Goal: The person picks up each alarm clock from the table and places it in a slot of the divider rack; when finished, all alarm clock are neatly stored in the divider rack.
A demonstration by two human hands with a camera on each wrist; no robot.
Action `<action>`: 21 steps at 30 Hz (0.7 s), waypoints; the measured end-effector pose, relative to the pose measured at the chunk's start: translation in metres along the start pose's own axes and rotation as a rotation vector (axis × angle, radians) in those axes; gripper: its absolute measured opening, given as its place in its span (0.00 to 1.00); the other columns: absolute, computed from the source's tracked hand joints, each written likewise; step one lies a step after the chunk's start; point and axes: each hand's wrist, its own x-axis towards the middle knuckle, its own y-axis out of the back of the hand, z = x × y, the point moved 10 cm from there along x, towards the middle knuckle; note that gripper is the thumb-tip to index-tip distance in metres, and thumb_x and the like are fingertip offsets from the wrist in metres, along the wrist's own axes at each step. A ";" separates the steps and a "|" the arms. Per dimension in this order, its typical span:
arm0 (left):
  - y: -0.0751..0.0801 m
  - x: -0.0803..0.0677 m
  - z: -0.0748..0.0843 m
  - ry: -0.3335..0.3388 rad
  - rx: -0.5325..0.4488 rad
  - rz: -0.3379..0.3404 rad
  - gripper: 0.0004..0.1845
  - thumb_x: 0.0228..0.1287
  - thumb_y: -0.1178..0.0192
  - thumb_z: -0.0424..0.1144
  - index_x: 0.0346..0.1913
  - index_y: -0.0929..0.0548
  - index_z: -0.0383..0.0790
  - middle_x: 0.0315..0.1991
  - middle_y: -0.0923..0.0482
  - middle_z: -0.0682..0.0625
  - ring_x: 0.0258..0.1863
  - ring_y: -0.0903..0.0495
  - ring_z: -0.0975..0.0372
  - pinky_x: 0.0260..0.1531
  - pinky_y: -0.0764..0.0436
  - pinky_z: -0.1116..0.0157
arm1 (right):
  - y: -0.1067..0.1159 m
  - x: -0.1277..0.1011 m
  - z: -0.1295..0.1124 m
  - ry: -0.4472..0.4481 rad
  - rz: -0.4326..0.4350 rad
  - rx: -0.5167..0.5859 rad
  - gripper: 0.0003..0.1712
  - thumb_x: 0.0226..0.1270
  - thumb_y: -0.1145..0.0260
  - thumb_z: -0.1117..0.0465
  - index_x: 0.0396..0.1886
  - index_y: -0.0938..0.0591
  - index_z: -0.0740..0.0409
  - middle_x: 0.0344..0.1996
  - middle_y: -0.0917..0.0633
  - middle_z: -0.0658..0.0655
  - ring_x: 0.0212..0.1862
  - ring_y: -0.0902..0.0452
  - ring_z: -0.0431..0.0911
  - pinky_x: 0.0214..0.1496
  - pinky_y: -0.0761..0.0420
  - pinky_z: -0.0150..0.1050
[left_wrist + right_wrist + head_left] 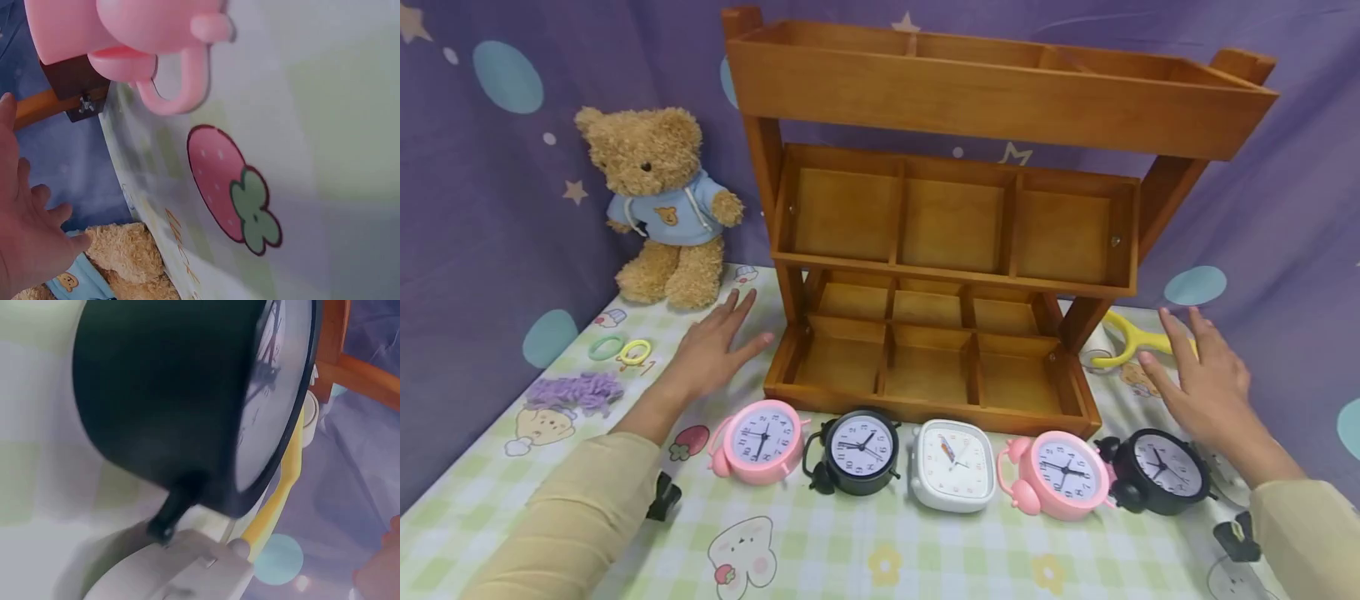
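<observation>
In the head view my left hand (pixel 711 350) is held with fingers spread, left of the wooden shelf rack (pixel 928 408). My right hand (pixel 1210 387) has its fingers extended near a yellow forked item (pixel 1131 340) at the right. Neither hand holds anything. Between them, alarm clocks lie face up in a row before the rack: a pink clock (pixel 765 442), a black clock (pixel 859 452), a white square clock (pixel 953 465), another pink clock (pixel 1065 473) and another black clock (pixel 1161 471). A further white clock (pixel 1228 483) is partly hidden by my right wrist.
The rack's divided trays hold nothing visible. A teddy bear (pixel 662 208) in a blue hoodie stands at the back left. Green (pixel 606 347) and yellow rings (pixel 636 352) and a purple fluffy bundle (pixel 576 392) lie at the left. Purple curtain (pixel 467 225) surrounds the table.
</observation>
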 end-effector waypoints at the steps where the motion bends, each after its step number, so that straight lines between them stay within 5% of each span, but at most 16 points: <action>1: -0.001 0.001 0.001 -0.005 -0.029 -0.008 0.45 0.77 0.53 0.62 0.83 0.57 0.41 0.81 0.65 0.33 0.77 0.57 0.33 0.71 0.55 0.32 | 0.003 -0.001 0.001 0.001 0.015 0.006 0.40 0.83 0.56 0.43 0.84 0.56 0.50 0.81 0.60 0.69 0.79 0.66 0.71 0.66 0.61 0.80; 6: -0.007 0.002 0.004 -0.002 -0.164 -0.055 0.45 0.77 0.49 0.59 0.82 0.56 0.37 0.80 0.64 0.31 0.75 0.55 0.31 0.72 0.50 0.34 | 0.020 -0.007 0.008 0.013 0.089 0.049 0.39 0.83 0.52 0.47 0.83 0.52 0.56 0.80 0.54 0.70 0.77 0.59 0.73 0.62 0.55 0.83; 12: -0.014 0.002 0.007 0.044 -0.243 -0.107 0.43 0.78 0.50 0.58 0.82 0.52 0.37 0.79 0.55 0.29 0.73 0.44 0.32 0.70 0.43 0.36 | 0.038 -0.014 0.015 0.023 0.147 0.128 0.37 0.81 0.46 0.53 0.80 0.45 0.66 0.76 0.45 0.76 0.75 0.54 0.75 0.74 0.57 0.73; 16: -0.021 0.002 0.008 0.077 -0.286 -0.141 0.42 0.78 0.49 0.57 0.81 0.49 0.36 0.76 0.47 0.27 0.71 0.37 0.35 0.69 0.38 0.38 | 0.043 -0.018 0.028 -0.068 0.127 0.141 0.36 0.80 0.44 0.53 0.78 0.40 0.67 0.73 0.39 0.78 0.65 0.39 0.79 0.64 0.41 0.75; 20: -0.025 0.002 0.011 0.082 -0.328 -0.158 0.40 0.79 0.48 0.54 0.80 0.47 0.33 0.76 0.46 0.27 0.69 0.33 0.35 0.69 0.35 0.40 | 0.040 -0.026 0.046 -0.172 0.054 0.167 0.37 0.79 0.42 0.50 0.77 0.38 0.65 0.69 0.34 0.78 0.58 0.33 0.80 0.58 0.26 0.64; 21: -0.026 0.002 0.012 0.079 -0.337 -0.160 0.40 0.79 0.48 0.53 0.80 0.47 0.32 0.76 0.46 0.28 0.68 0.33 0.35 0.68 0.34 0.40 | 0.039 -0.029 0.050 -0.190 0.034 0.174 0.37 0.79 0.41 0.49 0.77 0.37 0.65 0.68 0.33 0.77 0.58 0.32 0.80 0.57 0.21 0.54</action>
